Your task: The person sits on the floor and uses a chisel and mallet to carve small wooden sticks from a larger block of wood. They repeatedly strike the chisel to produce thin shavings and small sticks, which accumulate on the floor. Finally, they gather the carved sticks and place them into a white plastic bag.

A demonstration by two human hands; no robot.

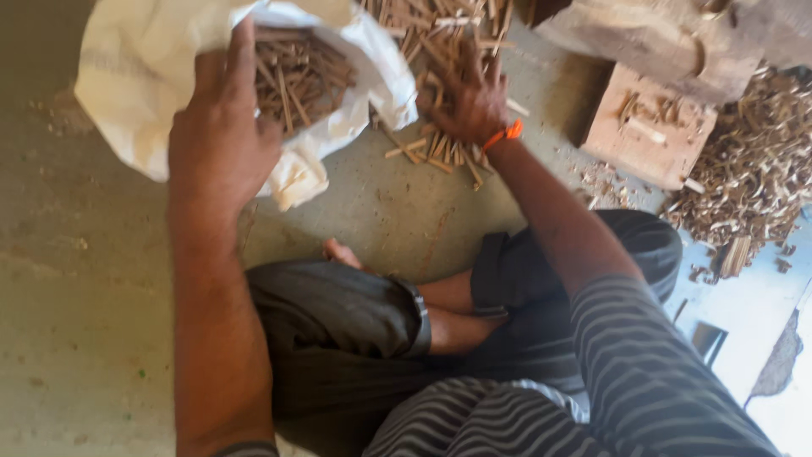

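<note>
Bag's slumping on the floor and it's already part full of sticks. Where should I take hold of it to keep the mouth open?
Probably the rolled rim of the white sack, on the near edge, from above. The left hand already rests there, fingers over the lip. The cloth is limp, so only the folded rim gives something firm. The right hand lies on the loose sticks.

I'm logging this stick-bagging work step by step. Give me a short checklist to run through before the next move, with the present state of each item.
1. White sack mouth open: ok, sticks show inside.
2. Left hand on the sack's rim, holding it open: ok.
3. Right hand on the loose pile of wooden sticks on the floor: ok, fingers spread over them.
4. Right hand closed around a bundle: cannot tell, the picture is blurred.
5. Sack close beside the pile: ok, they nearly touch.
6. Wooden block clear of the right hand: ok, apart.
</note>
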